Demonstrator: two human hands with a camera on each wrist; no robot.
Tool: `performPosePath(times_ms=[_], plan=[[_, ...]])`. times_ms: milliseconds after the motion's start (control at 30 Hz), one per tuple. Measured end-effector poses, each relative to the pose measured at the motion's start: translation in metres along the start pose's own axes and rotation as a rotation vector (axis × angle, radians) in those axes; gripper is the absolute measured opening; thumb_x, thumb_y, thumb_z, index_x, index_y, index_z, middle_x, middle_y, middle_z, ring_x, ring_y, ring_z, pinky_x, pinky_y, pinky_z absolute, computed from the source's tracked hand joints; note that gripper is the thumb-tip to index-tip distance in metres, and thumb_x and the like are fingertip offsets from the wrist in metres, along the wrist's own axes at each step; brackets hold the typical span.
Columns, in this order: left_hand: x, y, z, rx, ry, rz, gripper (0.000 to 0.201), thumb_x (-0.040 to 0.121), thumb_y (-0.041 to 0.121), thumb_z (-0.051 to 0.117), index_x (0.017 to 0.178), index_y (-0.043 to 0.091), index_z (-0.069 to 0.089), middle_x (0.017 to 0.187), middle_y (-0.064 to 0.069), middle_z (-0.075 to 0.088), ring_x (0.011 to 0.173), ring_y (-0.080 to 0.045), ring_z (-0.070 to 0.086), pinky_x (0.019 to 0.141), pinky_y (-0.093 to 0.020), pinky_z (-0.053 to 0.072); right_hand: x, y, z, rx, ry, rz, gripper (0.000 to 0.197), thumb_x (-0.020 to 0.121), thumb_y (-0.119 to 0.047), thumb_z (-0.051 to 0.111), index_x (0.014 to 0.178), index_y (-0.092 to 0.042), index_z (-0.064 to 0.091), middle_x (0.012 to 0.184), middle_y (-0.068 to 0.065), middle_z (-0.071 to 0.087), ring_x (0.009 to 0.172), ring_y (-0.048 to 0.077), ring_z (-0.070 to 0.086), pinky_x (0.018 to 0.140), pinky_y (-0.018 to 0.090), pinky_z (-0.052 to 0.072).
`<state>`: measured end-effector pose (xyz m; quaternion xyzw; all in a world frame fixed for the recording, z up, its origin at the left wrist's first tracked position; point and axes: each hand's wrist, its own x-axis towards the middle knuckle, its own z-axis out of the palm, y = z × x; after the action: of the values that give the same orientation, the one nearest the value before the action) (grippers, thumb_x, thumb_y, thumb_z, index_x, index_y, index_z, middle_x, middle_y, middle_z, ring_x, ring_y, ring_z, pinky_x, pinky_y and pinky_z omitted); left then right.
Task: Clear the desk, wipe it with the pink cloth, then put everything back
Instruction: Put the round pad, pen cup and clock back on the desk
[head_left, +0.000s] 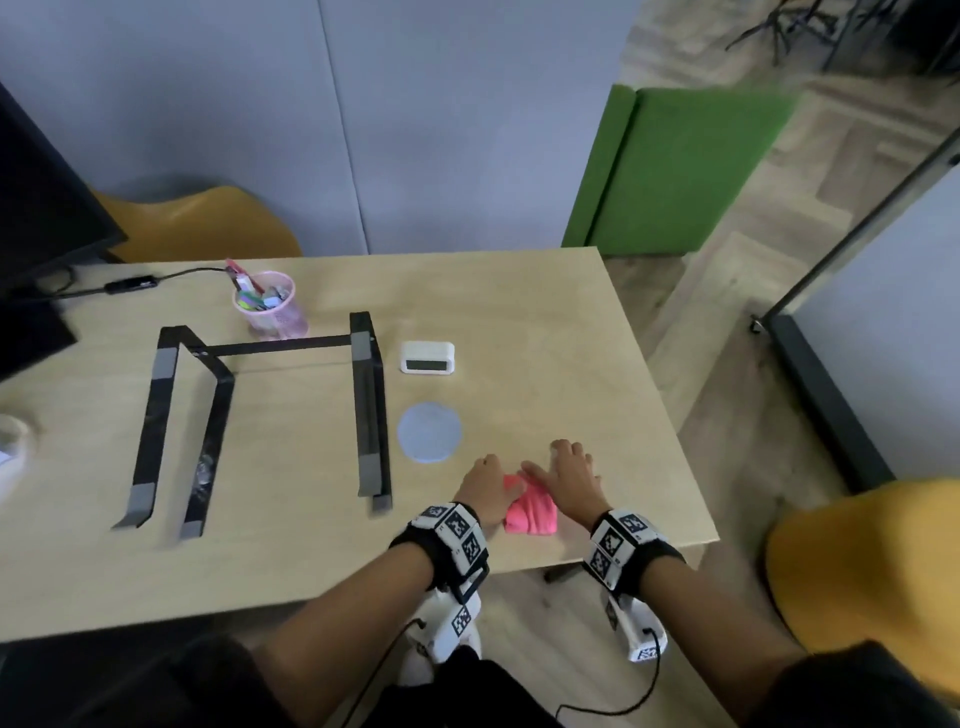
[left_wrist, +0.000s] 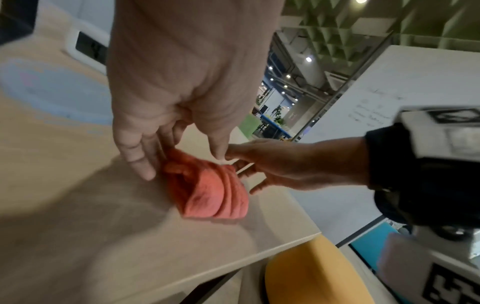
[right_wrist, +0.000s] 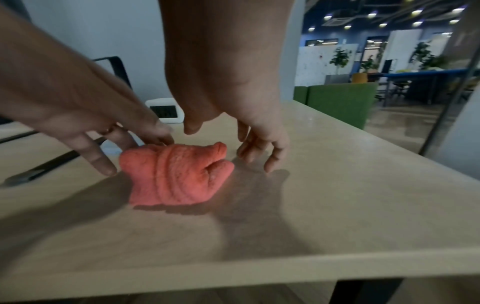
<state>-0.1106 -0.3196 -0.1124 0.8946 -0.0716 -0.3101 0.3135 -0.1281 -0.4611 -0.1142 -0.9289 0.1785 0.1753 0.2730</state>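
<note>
A grey partition wall (head_left: 311, 119) stands behind the bench (head_left: 519, 312), yellow chairs (head_left: 208, 223) beside it. A green sofa (head_left: 675, 171) sits on the wood-pattern floor (head_left: 727, 291); ceiling lights (right_wrist: 374, 14) glow beyond.

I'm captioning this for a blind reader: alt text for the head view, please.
Both hands, left hand and right hand, reach a crumpled pink cloth near the desk front edge. Behind stand a laptop stand, coaster, clock and pen cup.
</note>
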Motion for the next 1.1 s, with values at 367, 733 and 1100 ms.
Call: performPosePath(times_ms=[367,733,1100], plan=[[-0.005,-0.012,0.026,-0.188,0.019,0.026,0.006,0.086,0.003,0.054,0.09,0.007,0.051,0.089,-0.011,0.053,0.084,-0.028,0.054,0.081,-0.04,0.051,-0.027,0.021,0.017,0.187,0.022,0.055,0.019,0.088,-0.02,0.06,0.072,-0.017,0.052,0.086,0.005,0.054,0.081,0.019,0.051,0.055,0.013,0.031],[0.008,0.09,0.055,-0.301,-0.028,0.143,0.031,0.088,0.001,0.048,0.111,0.015,0.031,0.1,-0.013,0.053,0.082,-0.027,0.056,0.072,-0.036,0.046,-0.015,0.095,-0.062,0.34,0.289,0.144,0.027,0.082,-0.025,0.069,0.103,-0.013,0.059,0.104,0.01,0.062,0.094,0.025,0.059,0.081,0.036,0.05],[0.024,0.104,0.089,0.006,-0.249,0.184,0.035,0.097,0.013,0.04,0.128,0.006,0.055,0.136,-0.021,0.032,0.121,-0.037,0.047,0.11,-0.034,0.033,-0.024,0.121,-0.052,0.302,0.248,0.241,0.049,0.084,-0.02,0.066,0.127,-0.013,0.046,0.126,0.015,0.046,0.111,0.032,0.051,0.098,0.043,0.047]])
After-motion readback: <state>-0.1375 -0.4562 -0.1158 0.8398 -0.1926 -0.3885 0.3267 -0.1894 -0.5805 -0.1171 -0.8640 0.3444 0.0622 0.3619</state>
